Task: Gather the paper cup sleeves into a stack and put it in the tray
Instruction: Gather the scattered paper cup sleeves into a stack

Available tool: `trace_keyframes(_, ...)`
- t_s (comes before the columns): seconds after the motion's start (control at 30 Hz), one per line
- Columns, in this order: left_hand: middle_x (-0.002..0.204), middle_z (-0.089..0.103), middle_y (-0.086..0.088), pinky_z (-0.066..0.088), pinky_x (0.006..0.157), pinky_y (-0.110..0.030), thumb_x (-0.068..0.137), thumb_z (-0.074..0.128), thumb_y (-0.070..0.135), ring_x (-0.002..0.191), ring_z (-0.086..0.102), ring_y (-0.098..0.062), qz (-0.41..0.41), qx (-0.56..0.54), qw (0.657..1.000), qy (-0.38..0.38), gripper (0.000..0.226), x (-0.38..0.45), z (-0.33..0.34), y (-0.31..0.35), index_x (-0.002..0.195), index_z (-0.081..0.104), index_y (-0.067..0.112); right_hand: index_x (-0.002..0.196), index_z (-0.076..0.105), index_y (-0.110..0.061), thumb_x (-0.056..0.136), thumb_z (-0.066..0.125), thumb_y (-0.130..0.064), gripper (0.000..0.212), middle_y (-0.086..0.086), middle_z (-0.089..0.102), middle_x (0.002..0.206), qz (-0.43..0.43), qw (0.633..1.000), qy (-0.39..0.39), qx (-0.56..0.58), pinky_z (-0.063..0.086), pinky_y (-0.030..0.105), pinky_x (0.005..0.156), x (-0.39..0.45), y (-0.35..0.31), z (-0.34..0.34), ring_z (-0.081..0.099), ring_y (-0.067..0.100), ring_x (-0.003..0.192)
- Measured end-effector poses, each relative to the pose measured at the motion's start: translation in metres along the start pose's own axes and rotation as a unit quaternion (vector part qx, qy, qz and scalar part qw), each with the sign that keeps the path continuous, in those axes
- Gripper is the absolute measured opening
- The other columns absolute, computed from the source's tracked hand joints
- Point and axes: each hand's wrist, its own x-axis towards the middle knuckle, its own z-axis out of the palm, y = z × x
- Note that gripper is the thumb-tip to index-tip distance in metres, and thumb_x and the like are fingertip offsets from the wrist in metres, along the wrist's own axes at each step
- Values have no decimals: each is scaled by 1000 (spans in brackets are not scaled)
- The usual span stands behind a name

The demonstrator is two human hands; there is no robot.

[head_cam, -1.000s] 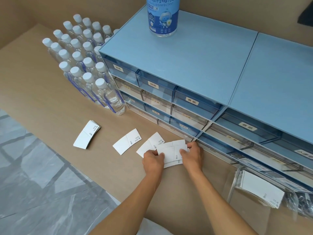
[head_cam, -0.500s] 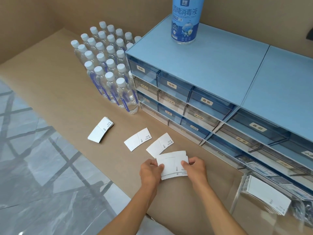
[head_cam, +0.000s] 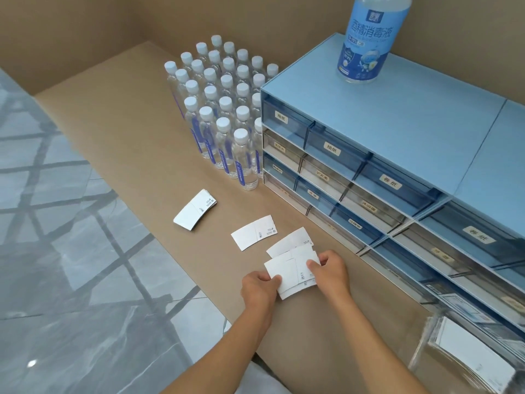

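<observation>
White flat paper cup sleeves lie on the brown counter. A small stack of sleeves (head_cam: 292,273) is held between both hands: my left hand (head_cam: 258,288) grips its left edge and my right hand (head_cam: 329,270) grips its right edge. Just behind it one loose sleeve (head_cam: 295,240) lies partly under the stack. Another single sleeve (head_cam: 254,232) lies to the left, and a thicker pile of sleeves (head_cam: 195,209) sits further left. The clear tray (head_cam: 426,345) at the bottom right holds more sleeves (head_cam: 471,354).
Blue drawer units (head_cam: 383,137) line the right side, with a large sanitizer bottle (head_cam: 369,41) on top. Several water bottles (head_cam: 224,109) stand in a block at the back. The counter's front edge drops to a grey tiled floor (head_cam: 71,265).
Both hands pulled the held stack slightly toward me, off the sleeve behind it. The camera view shifted left and up, so everything sits further right in the frame.
</observation>
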Motion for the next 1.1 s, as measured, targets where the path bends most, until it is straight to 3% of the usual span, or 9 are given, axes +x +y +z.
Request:
trace_keyframes(0.2,93,74,-11,57,69,-32,79,73,12,81,72,-27,-17,-20,999,28,9,5,18,23,84,66,9,83,63,-7,83,67,-12,7,9,69,88,-21,998,7,-54,56,37,67,28,-21,3,67,27,81)
trace_keyframes(0.33,93,68,-7,42,52,-22,83,69,8,67,61,-18,-14,-26,998,48,14,10,26,34,95,65,3,86,64,-6,84,65,-15,9,11,70,91,-25,996,7,-84,51,32,62,40,-29,8,67,28,82)
trace_keyframes(0.53,87,65,-10,56,73,-35,83,62,6,82,67,-32,2,62,995,79,11,14,35,35,90,66,-3,95,63,-7,86,66,-18,15,12,71,101,-24,993,4,-118,56,40,78,50,-28,18,65,30,93)
trace_keyframes(0.73,94,68,-12,50,64,-30,80,60,6,79,67,-31,-6,69,994,79,14,14,42,37,91,66,0,105,61,-7,88,65,-20,22,12,70,107,-10,988,7,-154,54,40,82,57,-26,19,63,33,101)
trace_keyframes(0.8,93,68,-12,46,60,-28,79,62,8,72,62,-28,-16,62,995,73,15,14,43,38,92,65,0,104,61,-6,87,66,-20,22,11,69,104,3,991,-2,-136,51,33,72,59,-24,18,64,33,98)
trace_keyframes(0.87,83,63,-11,40,52,-24,78,62,8,59,52,-23,-22,52,996,70,6,14,42,38,78,59,3,97,65,-3,85,67,-17,18,10,71,96,16,994,-18,-105,45,25,58,59,-23,16,67,31,90)
trace_keyframes(0.93,68,51,-5,32,45,-21,77,61,5,49,40,-19,-25,26,997,66,24,13,40,38,61,45,10,83,68,0,82,65,-11,11,9,73,82,25,998,-34,-53,44,23,51,59,-23,12,69,26,73)
trace_keyframes(1.03,63,52,-5,33,47,-19,79,64,5,52,42,-22,-34,6,999,39,30,14,34,39,55,48,11,76,69,2,83,65,-4,10,7,71,72,58,997,-48,17,48,23,52,55,-22,8,65,18,60)
trace_keyframes(1.1,72,63,-7,39,50,-20,80,68,8,59,53,-22,-31,-5,999,26,14,12,26,40,67,62,8,80,68,7,82,66,-3,11,11,73,76,74,995,-54,48,53,28,58,51,-19,7,67,21,64)
